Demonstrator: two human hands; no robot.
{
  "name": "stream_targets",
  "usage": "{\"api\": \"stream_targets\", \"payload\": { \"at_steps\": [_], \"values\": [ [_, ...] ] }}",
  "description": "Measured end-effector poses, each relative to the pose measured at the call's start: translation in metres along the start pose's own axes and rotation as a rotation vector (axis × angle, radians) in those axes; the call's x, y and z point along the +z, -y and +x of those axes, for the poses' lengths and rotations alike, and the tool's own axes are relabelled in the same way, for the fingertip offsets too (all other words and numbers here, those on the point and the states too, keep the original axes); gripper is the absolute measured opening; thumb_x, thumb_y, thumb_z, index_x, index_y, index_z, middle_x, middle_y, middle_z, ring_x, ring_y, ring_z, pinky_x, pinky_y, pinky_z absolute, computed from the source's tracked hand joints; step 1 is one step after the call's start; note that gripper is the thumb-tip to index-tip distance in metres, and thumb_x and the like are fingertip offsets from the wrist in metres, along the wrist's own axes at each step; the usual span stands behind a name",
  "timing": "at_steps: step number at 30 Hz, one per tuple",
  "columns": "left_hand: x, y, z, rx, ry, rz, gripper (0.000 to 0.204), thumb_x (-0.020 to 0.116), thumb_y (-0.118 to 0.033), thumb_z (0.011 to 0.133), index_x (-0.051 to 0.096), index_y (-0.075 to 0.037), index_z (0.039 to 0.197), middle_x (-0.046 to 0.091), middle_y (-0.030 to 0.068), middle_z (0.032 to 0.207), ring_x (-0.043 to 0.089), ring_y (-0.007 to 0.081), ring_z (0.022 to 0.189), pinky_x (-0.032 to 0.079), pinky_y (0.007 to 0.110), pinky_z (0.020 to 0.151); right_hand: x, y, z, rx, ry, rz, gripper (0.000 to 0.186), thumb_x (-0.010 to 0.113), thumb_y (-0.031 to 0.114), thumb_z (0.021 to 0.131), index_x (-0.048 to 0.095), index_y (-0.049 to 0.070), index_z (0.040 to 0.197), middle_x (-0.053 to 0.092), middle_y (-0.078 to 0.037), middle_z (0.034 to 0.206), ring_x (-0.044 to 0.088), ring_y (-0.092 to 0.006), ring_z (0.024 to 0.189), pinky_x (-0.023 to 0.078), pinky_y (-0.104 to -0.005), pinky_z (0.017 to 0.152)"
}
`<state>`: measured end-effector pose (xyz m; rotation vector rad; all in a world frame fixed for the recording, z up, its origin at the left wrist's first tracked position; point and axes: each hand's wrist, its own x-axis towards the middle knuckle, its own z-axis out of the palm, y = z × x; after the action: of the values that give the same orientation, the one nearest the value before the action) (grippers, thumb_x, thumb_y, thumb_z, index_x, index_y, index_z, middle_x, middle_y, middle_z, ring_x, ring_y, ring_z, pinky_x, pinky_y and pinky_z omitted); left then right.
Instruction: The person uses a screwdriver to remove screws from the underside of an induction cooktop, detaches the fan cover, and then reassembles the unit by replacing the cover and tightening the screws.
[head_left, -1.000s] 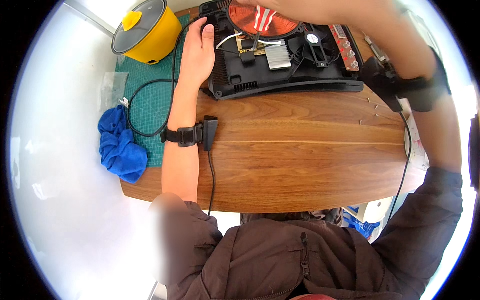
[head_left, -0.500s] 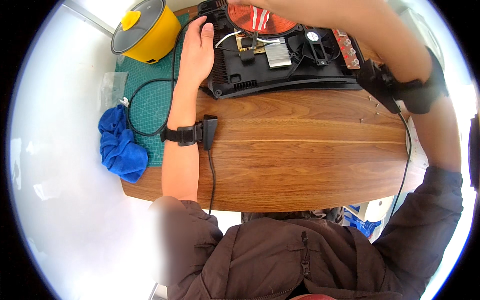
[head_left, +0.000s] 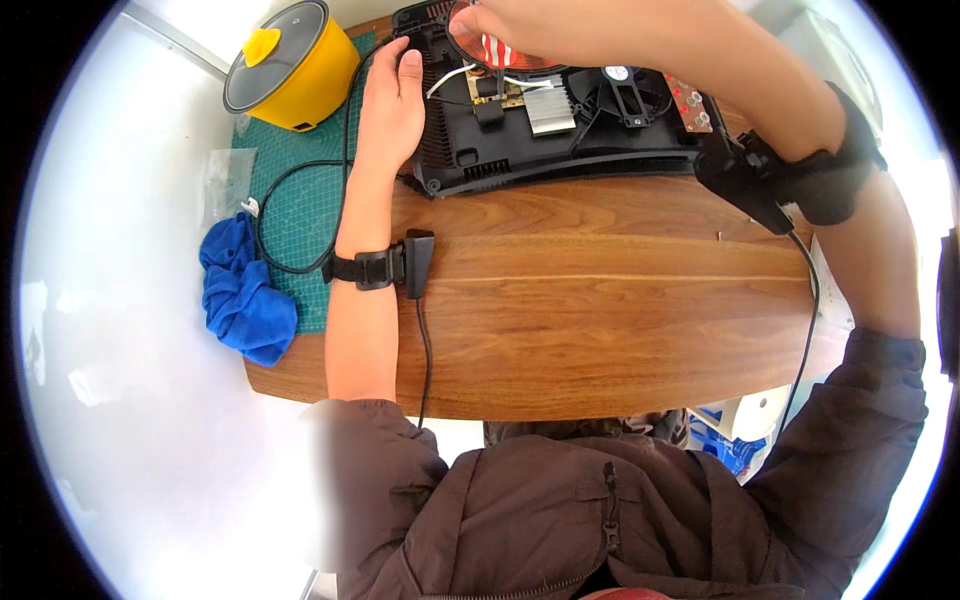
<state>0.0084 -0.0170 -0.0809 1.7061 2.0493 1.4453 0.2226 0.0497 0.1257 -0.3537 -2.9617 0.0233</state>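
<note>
Cooker (head_left: 560, 150) sits at 12 o'clock on the table (head_left: 600, 320), cover already off, coil (head_left: 500, 45), heatsink (head_left: 548, 108) and fan (head_left: 628, 88) exposed. Left hand (head_left: 392, 100) lies flat, fingers spread, pressing the cooker's left edge. Right hand (head_left: 500, 22) is at the coil, fingers curled; pinch unclear. Looks mid-job: opened, internals not removed. Yellow pot (head_left: 290, 65) at 11, blue cloth (head_left: 240, 295) at 9.

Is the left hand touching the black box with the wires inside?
Touching. The head view shows the left hand lying flat, palm down, on the left edge of the open black box, with no gap between them.
</note>
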Motion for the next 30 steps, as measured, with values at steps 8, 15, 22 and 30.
{"api": "stream_targets", "payload": {
  "at_steps": [8, 15, 22, 30],
  "values": [
    [-0.002, 0.003, 0.000, -0.004, -0.002, 0.009, 0.053, 0.043, -0.041, 0.111, 0.053, 0.002, 0.140, 0.059, 0.0260, 0.139, 0.057, 0.0403, 0.130, 0.043, 0.043, 0.111, 0.014, -0.009, 0.008, 0.018, -0.028, -0.074, 0.035, 0.069, 0.021, 0.094, 0.071, -0.010, 0.076, 0.069, -0.030, 0.079, 0.069, -0.0460, 0.081, 0.055, -0.0509, 0.074],
    [0.003, 0.002, 0.004, 0.016, 0.015, 0.002, 0.053, 0.043, -0.040, 0.111, 0.053, 0.003, 0.140, 0.059, 0.0265, 0.139, 0.057, 0.0400, 0.130, 0.043, 0.042, 0.111, 0.023, -0.017, 0.005, -0.036, -0.054, -0.151, 0.037, 0.066, 0.025, 0.096, 0.074, -0.005, 0.076, 0.070, -0.027, 0.080, 0.069, -0.0457, 0.081, 0.055, -0.0507, 0.074],
    [-0.020, 0.009, -0.006, -0.058, 0.002, 0.058, 0.054, 0.043, -0.040, 0.111, 0.051, 0.003, 0.142, 0.059, 0.0264, 0.139, 0.057, 0.0381, 0.130, 0.043, 0.041, 0.111, -0.018, -0.005, 0.001, 0.150, -0.271, 0.067, 0.030, 0.063, 0.022, 0.098, 0.072, -0.006, 0.102, 0.072, -0.027, 0.090, 0.071, -0.0433, 0.087, 0.057, -0.0466, 0.078],
    [-0.012, 0.001, 0.005, -0.024, 0.022, 0.014, 0.059, 0.051, -0.041, 0.109, 0.049, 0.006, 0.143, 0.062, 0.0258, 0.125, 0.060, 0.0374, 0.121, 0.046, 0.042, 0.105, -0.001, -0.049, -0.099, 0.359, -1.160, 1.225, 0.032, 0.062, 0.024, 0.105, 0.065, -0.006, 0.116, 0.069, -0.008, 0.094, 0.062, -0.0142, 0.071, 0.054, -0.0295, 0.066]
  ]
}}
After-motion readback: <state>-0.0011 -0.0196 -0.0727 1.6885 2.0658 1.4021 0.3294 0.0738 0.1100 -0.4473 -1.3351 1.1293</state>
